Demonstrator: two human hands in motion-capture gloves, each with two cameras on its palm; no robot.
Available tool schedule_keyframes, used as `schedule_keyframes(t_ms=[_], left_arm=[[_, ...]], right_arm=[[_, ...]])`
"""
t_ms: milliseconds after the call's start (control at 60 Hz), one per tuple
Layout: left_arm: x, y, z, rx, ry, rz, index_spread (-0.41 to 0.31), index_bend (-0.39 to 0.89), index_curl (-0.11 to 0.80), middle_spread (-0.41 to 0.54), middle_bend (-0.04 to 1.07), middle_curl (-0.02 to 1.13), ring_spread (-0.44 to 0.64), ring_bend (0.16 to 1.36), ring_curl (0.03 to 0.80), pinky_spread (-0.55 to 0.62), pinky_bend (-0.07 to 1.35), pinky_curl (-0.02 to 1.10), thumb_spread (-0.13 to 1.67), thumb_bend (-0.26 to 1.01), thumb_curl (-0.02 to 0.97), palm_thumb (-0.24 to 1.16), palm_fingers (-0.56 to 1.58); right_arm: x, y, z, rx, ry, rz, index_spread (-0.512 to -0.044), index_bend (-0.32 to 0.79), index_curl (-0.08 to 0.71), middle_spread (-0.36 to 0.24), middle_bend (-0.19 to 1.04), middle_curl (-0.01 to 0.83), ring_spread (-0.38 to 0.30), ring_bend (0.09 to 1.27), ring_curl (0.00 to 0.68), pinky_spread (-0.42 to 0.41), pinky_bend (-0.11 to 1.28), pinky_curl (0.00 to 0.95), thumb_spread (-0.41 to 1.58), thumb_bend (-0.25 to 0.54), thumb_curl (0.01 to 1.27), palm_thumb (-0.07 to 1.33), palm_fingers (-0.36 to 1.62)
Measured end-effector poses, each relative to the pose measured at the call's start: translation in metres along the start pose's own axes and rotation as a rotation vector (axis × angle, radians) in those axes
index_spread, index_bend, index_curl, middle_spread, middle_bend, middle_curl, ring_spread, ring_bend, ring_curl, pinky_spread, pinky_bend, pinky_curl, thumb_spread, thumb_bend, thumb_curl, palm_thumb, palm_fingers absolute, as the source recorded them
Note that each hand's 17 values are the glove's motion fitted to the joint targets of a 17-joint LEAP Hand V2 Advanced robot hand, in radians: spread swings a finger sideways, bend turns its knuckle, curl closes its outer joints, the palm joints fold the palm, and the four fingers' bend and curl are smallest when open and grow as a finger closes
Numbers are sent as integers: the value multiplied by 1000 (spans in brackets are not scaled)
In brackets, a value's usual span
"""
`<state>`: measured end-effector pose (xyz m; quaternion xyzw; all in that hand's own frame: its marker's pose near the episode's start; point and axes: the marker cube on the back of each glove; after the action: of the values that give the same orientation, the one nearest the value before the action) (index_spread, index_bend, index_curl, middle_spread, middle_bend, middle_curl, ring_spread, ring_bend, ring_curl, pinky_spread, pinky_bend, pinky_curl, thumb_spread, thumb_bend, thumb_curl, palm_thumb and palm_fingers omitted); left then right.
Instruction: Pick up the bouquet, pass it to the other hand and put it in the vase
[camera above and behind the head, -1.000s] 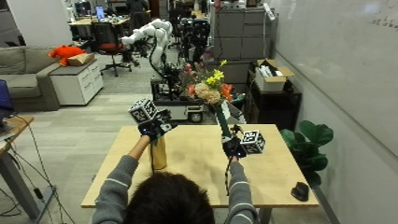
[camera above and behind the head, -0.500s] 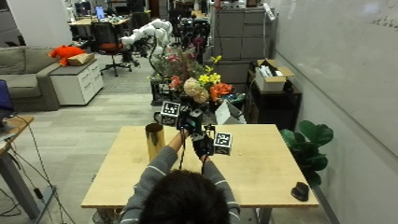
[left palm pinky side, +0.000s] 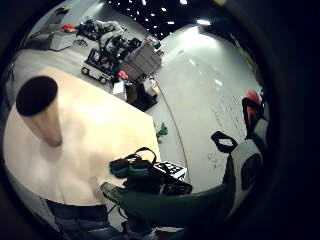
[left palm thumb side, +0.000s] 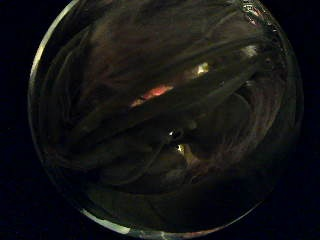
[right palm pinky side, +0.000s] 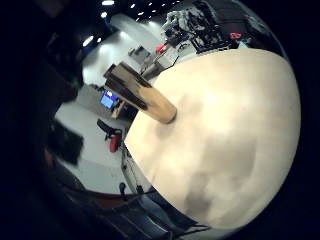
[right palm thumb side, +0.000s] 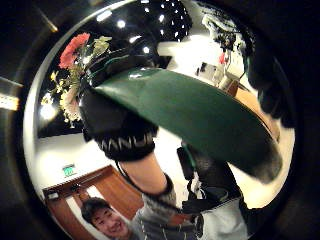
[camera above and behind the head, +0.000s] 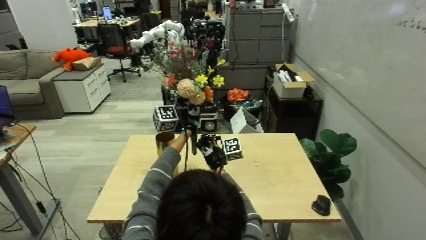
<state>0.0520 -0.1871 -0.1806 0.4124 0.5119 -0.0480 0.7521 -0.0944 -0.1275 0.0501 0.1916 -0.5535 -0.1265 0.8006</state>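
From the outside view I see the person sitting at the tabletop (camera above and behind the head: 279, 170), with both forearms reaching forward over its far half. The left hand (camera above and behind the head: 185, 125) is raised above the far left part of the tabletop and its fingers are curled round the stems of the bouquet (camera above and behind the head: 190, 82), which stands upright above the hand with pink, yellow, orange and red flowers on top. The left thumb side palm view is dark and filled with stems and leaves, so the bouquet is very close to that palm. In the right thumb side palm view I also see a gloved hand wrapped round the stems, with a red flower (right palm thumb side: 74, 47) above it and a wide green leaf (right palm thumb side: 190, 115) across the middle.

The right hand (camera above and behind the head: 214, 152) is just beside the left one, a little lower and nearer to the person, over the middle of the tabletop. I cannot tell whether its fingers are apart or together, and I cannot tell if it touches the stems.

The vase (camera above and behind the head: 164, 141) stands upright on the tabletop near the far left edge, just beside the left forearm. It looks brown, with a dark opening, and the palm views show nothing in it.

A small black object (camera above and behind the head: 321, 205) lies near the right front corner of the tabletop, well apart from the hands.
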Motion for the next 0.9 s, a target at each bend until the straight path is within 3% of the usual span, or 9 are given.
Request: schedule_keyframes(t_ms=[83,150,250,350,400,533,634,784,900], left_arm=[[9,-25,-22,67,-29,30,-362,562,531,-371,830,585,-386,864,472,-410,671,499,1145,-7,423,663,1426],[25,-38,-46,128,-58,48,-367,565,544,-374,838,588,-387,871,475,-412,682,502,1155,-13,426,662,1418],[42,-62,-80,219,-125,82,-371,566,560,-377,846,591,-388,879,479,-413,691,504,1163,-15,431,661,1410],[49,-86,-103,290,-145,99,-373,564,573,-378,851,593,-388,883,480,-413,697,504,1169,-13,436,663,1405],[50,-95,-110,322,-142,101,-374,562,579,-378,853,593,-388,885,481,-413,699,504,1171,-14,439,664,1403],[28,-110,-112,341,-130,55,-377,553,593,-378,858,594,-389,886,481,-413,705,503,1174,-15,444,663,1399],[3,-117,-107,349,-131,23,-380,544,601,-378,861,594,-389,888,480,-413,708,502,1174,-16,448,660,1397],[-30,-125,-96,356,-139,24,-382,537,612,-378,863,593,-389,890,480,-414,705,499,1175,-15,453,658,1395],[-38,-126,-92,351,-156,15,-384,532,619,-378,863,593,-389,890,480,-414,706,497,1175,-15,456,657,1395]], right_arm=[[16,-6,-16,58,133,20,-207,156,493,-72,554,494,-122,678,447,-149,556,462,1010,-71,455,628,811],[29,-17,-33,106,317,-181,-209,141,455,-62,484,465,-116,612,409,-116,497,416,1011,-47,432,603,823],[38,-10,-39,65,332,-42,-213,128,424,-60,418,442,-113,546,385,-85,444,386,1029,-15,418,640,825],[25,-18,-43,31,336,-238,-219,126,402,-58,363,428,-110,508,378,-48,392,370,1040,-17,405,665,786],[25,-23,-50,43,365,-254,-221,127,390,-57,333,419,-107,492,374,-39,376,362,1044,-20,399,670,779],[27,-27,-64,79,427,-211,-231,123,364,-57,281,407,-105,450,365,-8,347,352,1050,-22,387,680,764],[29,-19,-64,43,349,-94,-232,124,349,-53,260,405,-105,438,364,3,320,347,1056,-22,379,685,771],[36,-9,-68,40,341,-54,-231,123,330,-50,242,406,-104,423,364,18,284,343,1065,-21,368,691,777],[60,-24,-82,58,548,-254,-232,129,321,-47,229,407,-104,407,364,21,257,341,1069,-22,362,690,786]])
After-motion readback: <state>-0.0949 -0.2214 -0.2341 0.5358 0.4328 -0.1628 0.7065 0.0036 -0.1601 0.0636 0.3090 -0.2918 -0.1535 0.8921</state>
